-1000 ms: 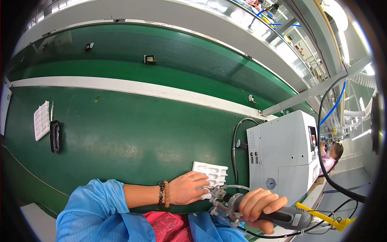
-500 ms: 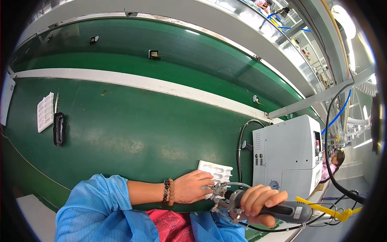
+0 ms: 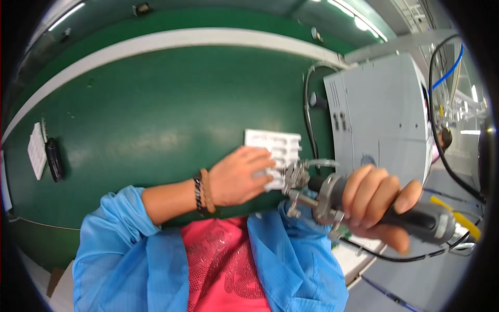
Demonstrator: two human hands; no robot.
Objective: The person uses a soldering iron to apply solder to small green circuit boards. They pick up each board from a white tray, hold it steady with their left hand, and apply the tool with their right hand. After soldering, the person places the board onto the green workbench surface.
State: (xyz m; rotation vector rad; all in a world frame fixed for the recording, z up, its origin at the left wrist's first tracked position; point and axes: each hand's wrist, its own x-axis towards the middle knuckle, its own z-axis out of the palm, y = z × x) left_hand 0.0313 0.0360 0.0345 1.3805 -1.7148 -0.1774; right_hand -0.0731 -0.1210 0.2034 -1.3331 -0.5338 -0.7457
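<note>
My right hand (image 3: 377, 203) is wrapped round the dark grip of an electric screwdriver (image 3: 421, 221). The tool lies tilted, with its metal nose (image 3: 296, 177) pointing left over a white moulded tray (image 3: 273, 139). A short clear hose (image 3: 323, 163) runs from the nose. My left hand (image 3: 241, 174) lies over the tray's near left part, fingers stretched out and a little apart, fingertips close to the nose. My left fingers and the nose cover part of the tray. Whatever sits under the nose is hidden.
A grey machine box (image 3: 379, 114) stands right of the tray, a black cable (image 3: 306, 109) curving beside it. At far left another white tray (image 3: 36, 153) lies against a black elongated case (image 3: 53, 160). Beyond a white rail (image 3: 208, 36) sit several small parts on a green surface.
The view has tilted down and closer, so the tray, machine and rail appear higher. My right hand with the screwdriver shows farther right and higher; its nose stays at the tray by my left fingers.
</note>
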